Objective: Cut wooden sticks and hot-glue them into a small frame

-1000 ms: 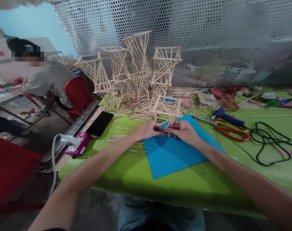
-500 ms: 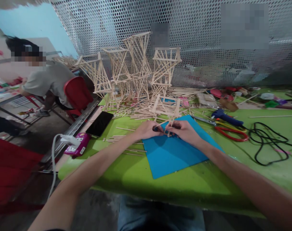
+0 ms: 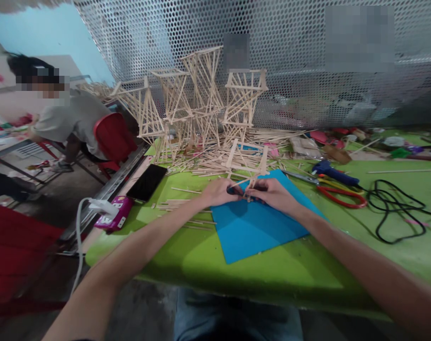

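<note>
Both my hands meet over the far edge of a blue sheet (image 3: 258,222) on the green table (image 3: 208,265). My left hand (image 3: 218,192) is closed round a small dark tool (image 3: 233,191) that I cannot name. My right hand (image 3: 272,193) is closed, pinching a small frame of thin wooden sticks (image 3: 249,168) that rises from my fingers. The dark tool touches the sticks between my hands. Just behind lies a pile of loose sticks (image 3: 215,163), and behind it stand several tall stick towers (image 3: 201,99).
Red-handled scissors (image 3: 339,195), a blue glue gun (image 3: 334,173) and a coiled black cable (image 3: 396,208) lie to the right. A black phone (image 3: 147,182) and a pink box (image 3: 112,215) with a white plug sit left. A person bends over another table at far left.
Hardly anything has moved. My hands stay together on the stick frame, which has shifted very slightly between my fingers.
</note>
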A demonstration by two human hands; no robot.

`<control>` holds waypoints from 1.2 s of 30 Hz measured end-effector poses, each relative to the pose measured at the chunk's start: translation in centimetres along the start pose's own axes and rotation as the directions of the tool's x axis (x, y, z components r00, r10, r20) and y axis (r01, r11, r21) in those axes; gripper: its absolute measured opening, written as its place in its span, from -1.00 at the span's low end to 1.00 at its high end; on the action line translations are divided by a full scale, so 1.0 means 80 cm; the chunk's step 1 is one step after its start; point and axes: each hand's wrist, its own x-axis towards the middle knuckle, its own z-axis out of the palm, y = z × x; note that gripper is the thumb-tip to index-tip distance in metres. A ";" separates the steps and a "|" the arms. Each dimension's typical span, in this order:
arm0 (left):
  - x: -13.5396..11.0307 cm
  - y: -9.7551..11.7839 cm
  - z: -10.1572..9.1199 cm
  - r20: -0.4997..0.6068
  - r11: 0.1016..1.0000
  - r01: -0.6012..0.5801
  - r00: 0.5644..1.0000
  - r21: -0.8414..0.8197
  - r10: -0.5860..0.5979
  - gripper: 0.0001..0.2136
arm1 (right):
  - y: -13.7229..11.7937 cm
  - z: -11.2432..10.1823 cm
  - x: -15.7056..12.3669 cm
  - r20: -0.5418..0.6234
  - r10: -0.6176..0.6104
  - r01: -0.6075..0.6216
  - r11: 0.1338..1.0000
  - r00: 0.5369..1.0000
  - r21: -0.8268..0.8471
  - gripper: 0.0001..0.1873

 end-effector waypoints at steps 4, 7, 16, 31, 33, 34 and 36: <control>0.000 0.005 0.001 -0.015 0.992 0.041 0.999 -0.118 -0.043 -0.68 | 0.004 0.000 0.002 0.033 -0.036 0.035 0.999 0.999 0.041 -0.51; 0.000 0.007 0.003 -0.034 0.990 0.052 0.998 -0.134 -0.057 -0.65 | 0.006 -0.001 0.003 0.051 -0.049 0.046 0.997 0.998 0.063 -0.51; 0.002 0.011 0.005 -0.040 0.995 0.093 0.995 -0.043 -0.095 -0.72 | 0.008 -0.003 0.005 0.061 -0.085 0.084 0.996 0.995 0.008 -0.54; 0.000 0.006 0.001 -0.004 0.998 0.020 1.000 -0.058 -0.020 -0.61 | 0.034 -0.201 -0.030 -0.616 -0.299 -0.221 0.749 0.729 -0.624 -0.63; 0.000 0.006 0.001 0.000 0.998 0.024 1.000 -0.054 -0.024 -0.59 | 0.065 -0.238 -0.029 -0.627 -0.169 -0.393 0.649 0.761 -0.651 -0.59; -0.001 0.006 0.001 0.000 0.998 0.029 1.000 -0.051 -0.029 -0.59 | 0.080 -0.253 -0.028 -0.617 -0.125 -0.442 0.590 0.777 -0.676 -0.54; -0.001 0.006 0.000 -0.010 0.999 0.023 1.000 -0.048 -0.023 -0.58 | 0.111 -0.275 -0.024 -0.605 -0.038 -0.503 0.517 0.795 -0.693 -0.42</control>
